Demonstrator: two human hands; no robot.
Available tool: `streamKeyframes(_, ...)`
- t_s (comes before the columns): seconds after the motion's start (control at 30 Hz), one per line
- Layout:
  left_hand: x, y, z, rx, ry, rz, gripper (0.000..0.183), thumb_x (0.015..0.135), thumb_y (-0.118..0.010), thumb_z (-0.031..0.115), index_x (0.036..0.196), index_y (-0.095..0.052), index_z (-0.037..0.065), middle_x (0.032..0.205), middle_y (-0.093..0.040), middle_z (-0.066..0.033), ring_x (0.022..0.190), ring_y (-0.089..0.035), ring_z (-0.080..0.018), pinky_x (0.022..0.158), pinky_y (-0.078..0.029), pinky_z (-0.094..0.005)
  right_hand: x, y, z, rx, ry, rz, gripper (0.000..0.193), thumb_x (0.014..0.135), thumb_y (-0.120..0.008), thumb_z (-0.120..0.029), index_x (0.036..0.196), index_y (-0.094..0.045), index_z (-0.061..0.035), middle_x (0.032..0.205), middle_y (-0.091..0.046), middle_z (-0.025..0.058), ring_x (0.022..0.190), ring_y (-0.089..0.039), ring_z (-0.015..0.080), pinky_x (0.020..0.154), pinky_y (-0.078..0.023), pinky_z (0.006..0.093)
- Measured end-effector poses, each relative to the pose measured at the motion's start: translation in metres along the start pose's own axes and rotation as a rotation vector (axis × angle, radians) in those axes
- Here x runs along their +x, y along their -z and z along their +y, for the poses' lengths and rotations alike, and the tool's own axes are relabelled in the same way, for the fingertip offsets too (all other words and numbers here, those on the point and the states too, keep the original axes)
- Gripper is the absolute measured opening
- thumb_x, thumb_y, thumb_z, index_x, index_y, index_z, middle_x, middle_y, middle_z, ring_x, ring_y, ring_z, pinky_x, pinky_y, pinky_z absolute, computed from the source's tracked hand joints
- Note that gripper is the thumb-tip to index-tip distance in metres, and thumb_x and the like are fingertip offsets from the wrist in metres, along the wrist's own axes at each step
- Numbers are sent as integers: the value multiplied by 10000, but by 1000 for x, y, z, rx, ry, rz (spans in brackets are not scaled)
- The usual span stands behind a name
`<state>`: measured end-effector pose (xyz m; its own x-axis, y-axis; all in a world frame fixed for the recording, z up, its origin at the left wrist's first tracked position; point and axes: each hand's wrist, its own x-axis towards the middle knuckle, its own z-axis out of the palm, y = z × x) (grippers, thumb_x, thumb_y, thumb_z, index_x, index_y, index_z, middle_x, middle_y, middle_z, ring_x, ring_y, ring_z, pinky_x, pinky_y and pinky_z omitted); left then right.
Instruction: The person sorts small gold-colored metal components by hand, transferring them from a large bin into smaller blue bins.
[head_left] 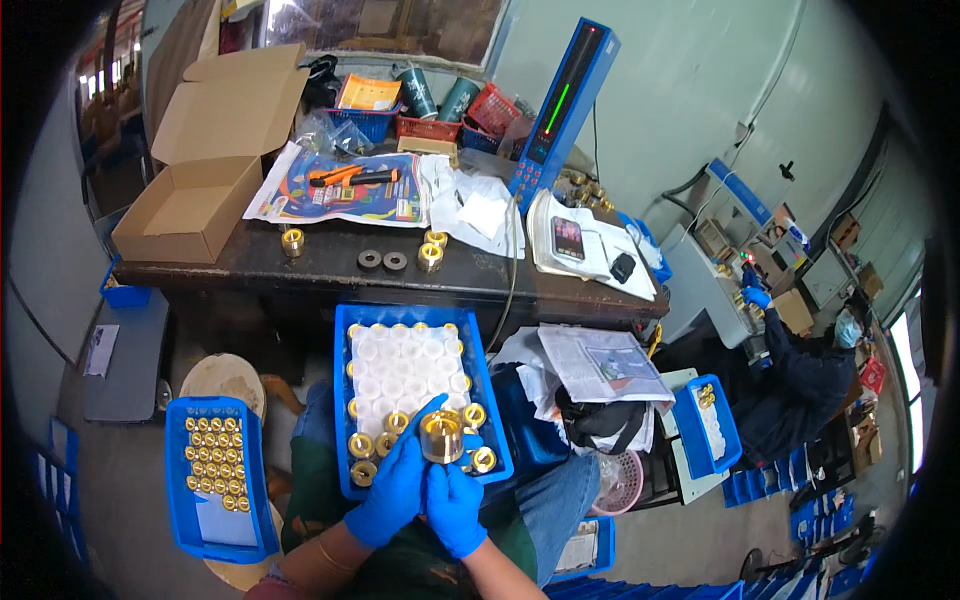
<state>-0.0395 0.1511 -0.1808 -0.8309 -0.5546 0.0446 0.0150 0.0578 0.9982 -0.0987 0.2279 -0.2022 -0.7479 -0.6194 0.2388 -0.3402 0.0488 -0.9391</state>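
Both my hands wear blue gloves and meet over a blue tray (478, 345) on my lap. Between them is a short cylindrical metal fitting (441, 447) with a gold-coloured bore, its open end tilted up. My left hand (393, 490) grips its left side, fingers reaching up behind it. From below and the right, my right hand (455, 508) holds the same piece, with a fingertip showing past its right side. Similar brass fittings (361, 445) stand in the tray around my hands. Translucent white caps or liners (405, 360) cover the tray's far part in rows.
On the dark bench (320, 275) are an open cardboard box (190, 215), two black rings (382, 260), a blue gauge column (565, 110) and a phone (567, 238). Left, a blue tray (185, 510) of fittings rests on a stool (222, 377). A co-worker (810, 370) sits right.
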Motion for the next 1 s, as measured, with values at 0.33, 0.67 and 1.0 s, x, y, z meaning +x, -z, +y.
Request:
streamKeyframes(0.33,-2,9,-1,-438,-85,111,491,906,-323,150,1347,-149,25,1354,-246,-150,1227,-302,-265,1024,-230,-367,-3,-13,4,-78,92,-65,216,822,-547,-170,937,-590,8,617,-563,192,509,-565,272,464,-426,353)
streamKeyframes(0.67,-38,161,-44,310,25,814,426,782,-590,83,1179,-451,17,1076,-532,-75,968,-510,-178,837,-418,-288,18,-7,26,-673,413,-424,169,848,-480,-165,768,-549,-33,651,-538,155,521,-522,276,436,-401,383)
streamKeyframes(1.0,-219,266,-236,583,476,1469,286,690,-662,189,877,-584,-12,791,-618,-144,707,-594,-242,622,-475,-327,31,-19,20,120,-346,102,365,898,-447,-288,585,-412,-103,501,-352,-36,415,-312,71,363,-234,214)
